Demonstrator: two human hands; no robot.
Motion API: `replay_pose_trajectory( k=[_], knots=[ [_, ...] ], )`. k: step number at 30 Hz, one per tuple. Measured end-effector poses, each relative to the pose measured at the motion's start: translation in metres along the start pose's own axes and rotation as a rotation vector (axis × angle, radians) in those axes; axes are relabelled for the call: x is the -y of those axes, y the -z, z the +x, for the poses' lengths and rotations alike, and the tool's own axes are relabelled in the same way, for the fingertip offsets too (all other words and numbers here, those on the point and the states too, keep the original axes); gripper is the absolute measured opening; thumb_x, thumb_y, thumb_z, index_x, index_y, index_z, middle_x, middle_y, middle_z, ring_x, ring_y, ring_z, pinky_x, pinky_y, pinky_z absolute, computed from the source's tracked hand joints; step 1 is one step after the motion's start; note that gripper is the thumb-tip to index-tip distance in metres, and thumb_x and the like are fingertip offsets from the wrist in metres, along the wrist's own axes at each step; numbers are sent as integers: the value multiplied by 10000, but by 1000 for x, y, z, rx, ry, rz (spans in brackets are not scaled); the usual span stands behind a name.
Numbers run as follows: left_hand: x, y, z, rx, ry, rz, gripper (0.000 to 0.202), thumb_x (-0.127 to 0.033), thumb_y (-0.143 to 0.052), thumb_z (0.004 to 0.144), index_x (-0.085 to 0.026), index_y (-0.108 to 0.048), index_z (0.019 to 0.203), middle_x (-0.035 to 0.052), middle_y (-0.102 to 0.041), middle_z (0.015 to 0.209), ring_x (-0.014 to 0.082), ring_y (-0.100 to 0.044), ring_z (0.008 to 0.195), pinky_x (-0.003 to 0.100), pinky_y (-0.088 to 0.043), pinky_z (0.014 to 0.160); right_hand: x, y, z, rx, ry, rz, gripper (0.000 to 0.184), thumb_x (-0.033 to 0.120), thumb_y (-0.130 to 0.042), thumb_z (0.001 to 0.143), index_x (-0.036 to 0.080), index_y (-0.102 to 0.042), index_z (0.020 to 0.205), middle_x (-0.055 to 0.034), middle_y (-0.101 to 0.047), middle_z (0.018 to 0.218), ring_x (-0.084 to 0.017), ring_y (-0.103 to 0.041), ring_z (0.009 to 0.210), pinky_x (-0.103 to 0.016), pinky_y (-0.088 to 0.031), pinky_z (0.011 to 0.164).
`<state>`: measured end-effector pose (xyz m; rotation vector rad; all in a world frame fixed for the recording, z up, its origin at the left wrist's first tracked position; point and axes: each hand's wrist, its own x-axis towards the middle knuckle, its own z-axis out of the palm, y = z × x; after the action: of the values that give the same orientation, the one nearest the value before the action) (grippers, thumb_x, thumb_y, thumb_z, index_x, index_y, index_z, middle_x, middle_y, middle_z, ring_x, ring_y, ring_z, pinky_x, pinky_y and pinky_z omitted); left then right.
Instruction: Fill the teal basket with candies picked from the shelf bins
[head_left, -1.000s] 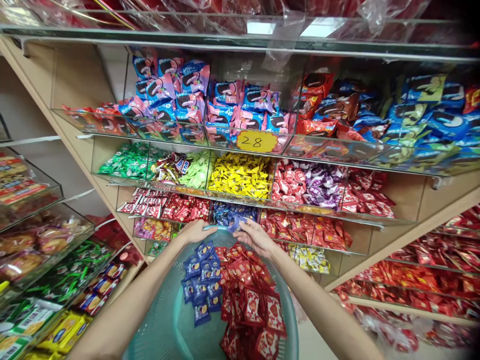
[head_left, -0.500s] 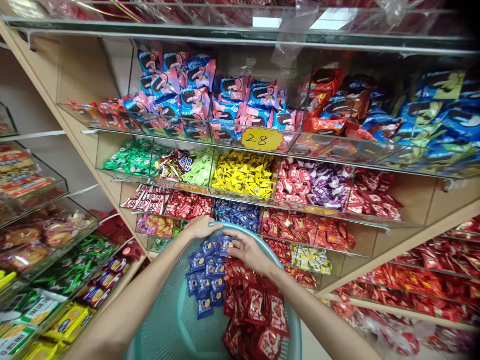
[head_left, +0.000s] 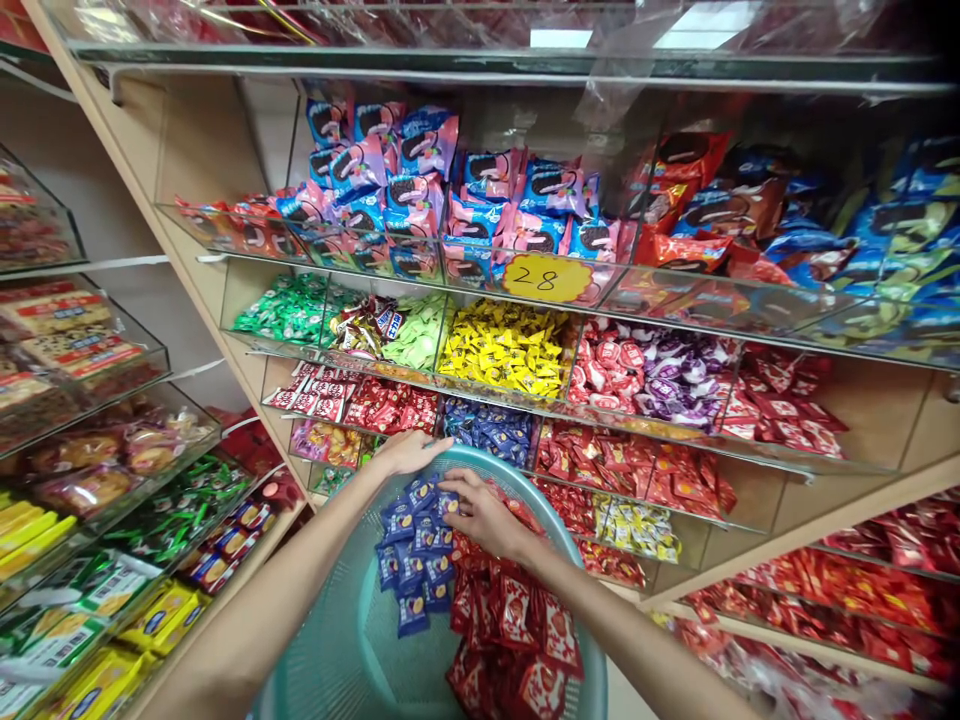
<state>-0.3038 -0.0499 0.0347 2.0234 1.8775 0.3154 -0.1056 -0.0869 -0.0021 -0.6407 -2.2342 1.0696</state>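
A green-blue plastic basket (head_left: 330, 640) is tilted below the shelves. My left hand (head_left: 412, 453) holds its far rim, fingers over the edge. Inside, small blue candy packets (head_left: 411, 565) lie spread at the left, and a larger heap of red candy packets (head_left: 517, 620) fills the right. My right hand (head_left: 480, 510) reaches into the basket over the border between the two colours. Its fingers are bent and apart, with the tips on the uppermost blue packets. Part of the red heap is hidden under that hand and wrist.
Ahead stand tiered clear bins, with yellow candies (head_left: 506, 350), blue packets (head_left: 487, 430) and red packets (head_left: 592, 455). Above them hangs a yellow price tag (head_left: 547, 278) marked 28. Biscuit bins (head_left: 82, 590) run along the left; more red packets (head_left: 847, 590) lie at the lower right.
The shelves have shifted rightward in view. My right hand has moved slightly within the basket, and red packets show beyond it. My left hand stays on the rim.
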Motion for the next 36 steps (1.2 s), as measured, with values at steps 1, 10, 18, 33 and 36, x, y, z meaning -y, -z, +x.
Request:
replay_pose_trajectory(
  k=[1,10,18,33,36],
  knots=[
    [0,0,0,-2,6,0,644,-721,-274,715,-199,-648,672,37,-629,620,190,-574,595,238,-304,495,1,-3,2,10,15,-33,424,223,-572,761,268,-497,1175,-65,-415,1199,-183,-440,1094,-352,-394,922],
    [-4,1,5,46,99,-33,754,-744,-130,724,-172,-590,553,94,-616,590,239,-597,638,270,-344,520,12,-19,25,115,139,-195,443,191,-522,780,226,-457,1216,-80,-382,1271,-196,-402,1158,-343,-348,966],
    [0,6,1,84,125,-73,751,-743,-102,725,-185,-577,559,91,-645,685,239,-596,711,279,-371,585,-19,0,33,-11,-1,-156,400,195,-591,733,216,-528,1127,-89,-435,1193,-206,-451,1085,-378,-376,927],
    [2,5,8,73,118,-55,762,-747,-119,718,-186,-624,621,89,-649,709,251,-596,730,289,-375,603,-24,-10,47,-132,-108,153,360,207,-596,712,199,-540,1068,-73,-476,1115,-146,-547,862,-314,-479,776],
    [-1,6,9,75,113,-57,760,-750,-119,715,-186,-608,577,89,-640,672,246,-594,705,287,-374,590,-25,-16,48,-118,-124,155,365,226,-602,712,184,-536,1069,-75,-480,1107,-145,-555,840,-300,-489,743]
  ],
)
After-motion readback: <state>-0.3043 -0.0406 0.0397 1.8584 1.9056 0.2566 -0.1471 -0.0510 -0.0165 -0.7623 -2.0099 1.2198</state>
